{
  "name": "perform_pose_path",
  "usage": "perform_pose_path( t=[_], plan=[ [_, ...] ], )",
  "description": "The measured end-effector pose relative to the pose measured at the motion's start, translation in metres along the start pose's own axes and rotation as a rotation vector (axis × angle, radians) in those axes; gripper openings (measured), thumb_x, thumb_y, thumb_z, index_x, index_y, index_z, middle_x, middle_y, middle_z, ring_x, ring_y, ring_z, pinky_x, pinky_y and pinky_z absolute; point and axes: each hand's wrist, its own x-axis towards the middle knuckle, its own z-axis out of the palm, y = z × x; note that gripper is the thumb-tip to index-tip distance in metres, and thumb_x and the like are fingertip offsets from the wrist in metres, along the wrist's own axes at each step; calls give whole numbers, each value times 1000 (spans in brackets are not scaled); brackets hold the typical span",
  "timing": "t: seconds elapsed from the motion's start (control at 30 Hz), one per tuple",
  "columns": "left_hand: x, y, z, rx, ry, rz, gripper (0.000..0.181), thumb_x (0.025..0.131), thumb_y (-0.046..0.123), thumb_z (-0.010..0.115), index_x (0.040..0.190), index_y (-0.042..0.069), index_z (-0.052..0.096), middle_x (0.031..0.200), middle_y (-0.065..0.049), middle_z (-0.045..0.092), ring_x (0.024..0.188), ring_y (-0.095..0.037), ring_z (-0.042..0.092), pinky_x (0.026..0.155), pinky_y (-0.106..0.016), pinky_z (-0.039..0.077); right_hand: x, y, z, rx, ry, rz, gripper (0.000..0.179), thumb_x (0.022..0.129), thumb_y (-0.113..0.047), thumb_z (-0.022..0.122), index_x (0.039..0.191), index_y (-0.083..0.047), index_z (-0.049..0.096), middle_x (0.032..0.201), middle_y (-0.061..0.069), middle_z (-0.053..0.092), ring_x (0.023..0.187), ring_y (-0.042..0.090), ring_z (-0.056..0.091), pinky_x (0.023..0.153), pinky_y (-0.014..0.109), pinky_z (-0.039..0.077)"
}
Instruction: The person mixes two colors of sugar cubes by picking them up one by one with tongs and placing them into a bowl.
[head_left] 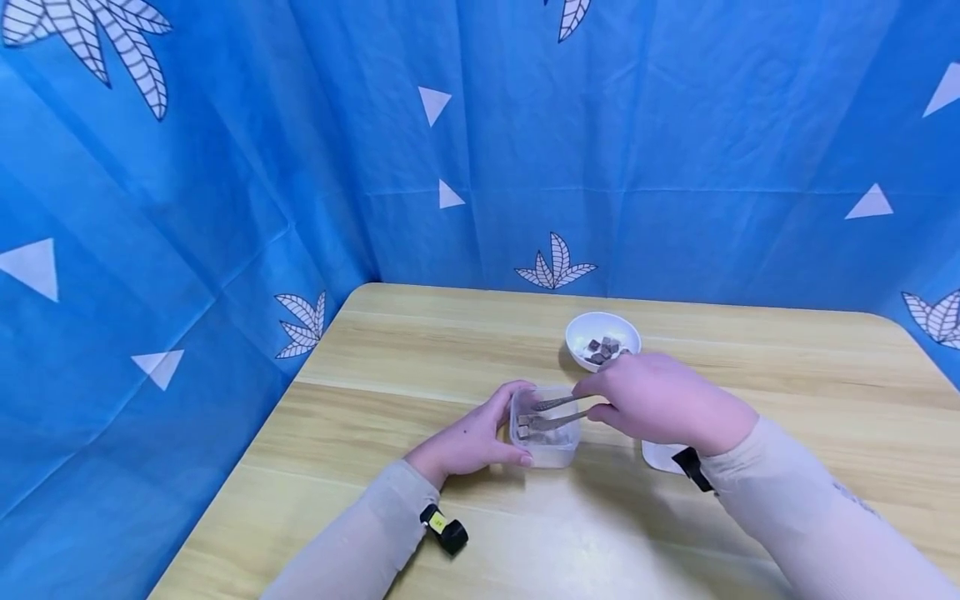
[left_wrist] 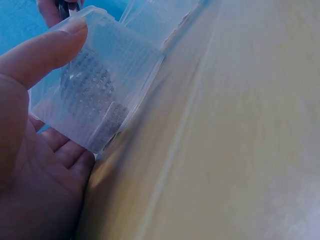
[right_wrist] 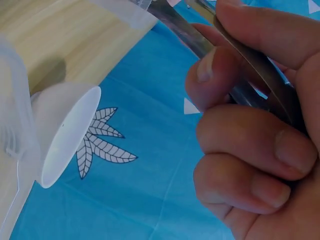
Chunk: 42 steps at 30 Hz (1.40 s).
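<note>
A small clear plastic container [head_left: 552, 457] stands on the table, its near side held by my left hand [head_left: 476, 433]. In the left wrist view the thumb lies over its rim, with the fingers around the lower side. My right hand [head_left: 660, 400] grips metal tongs [head_left: 558, 420], their tips spread inside the container. A few greyish-brown cubes [head_left: 523, 425] lie in there by the lower tip. Through the cloudy wall, in the left wrist view, a cube [left_wrist: 109, 122] shows at the bottom. Curled fingers [right_wrist: 250, 135] wrap the tongs' handle in the right wrist view.
Behind the container is a white bowl [head_left: 579, 337] with several brown cubes [head_left: 604, 350]. A pale flat-looking plastic piece [head_left: 662, 457] lies partly under my right forearm. The wooden table [head_left: 420, 350] ends at a blue curtain [head_left: 510, 150] at the back and left.
</note>
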Motion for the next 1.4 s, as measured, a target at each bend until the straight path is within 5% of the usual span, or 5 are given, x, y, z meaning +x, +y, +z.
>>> perform_pose_path(
  t=[0.27,0.57,0.83,1.07,1.4],
  plan=[
    [4,1,1,7,0,4,95,82,24,85,155,31,26,156,12,40,144,-9,34,121,-42,18,3,2,0,-23,1,-43,7,89,-21,77,91,-27,75,70,-21,55,59,3,48,54,32,45],
    [-8,-3,0,-11,-5,-20,90,83,21,84,153,32,27,154,6,42,144,-15,34,121,-48,19,-12,12,-2,152,94,-78,16,93,-16,73,107,-23,77,88,-20,67,70,-2,55,65,30,51],
    [-2,0,1,12,3,-34,99,79,25,86,157,30,25,155,10,40,145,-13,33,121,-45,18,-39,44,-14,148,267,48,28,97,-19,69,125,-20,73,116,-6,73,99,12,69,84,44,58],
    [0,2,-3,3,15,-41,101,79,22,87,158,23,24,155,8,40,146,-14,31,121,-44,17,-43,76,-13,105,273,221,27,99,-20,67,125,-17,73,100,-4,72,59,7,44,62,33,43],
    [0,4,-3,-6,0,-45,98,81,22,86,158,24,24,155,11,41,145,-9,31,122,-41,16,-44,87,-8,85,241,296,27,100,-22,65,125,-14,72,94,-1,70,57,10,42,61,35,41]
  ],
)
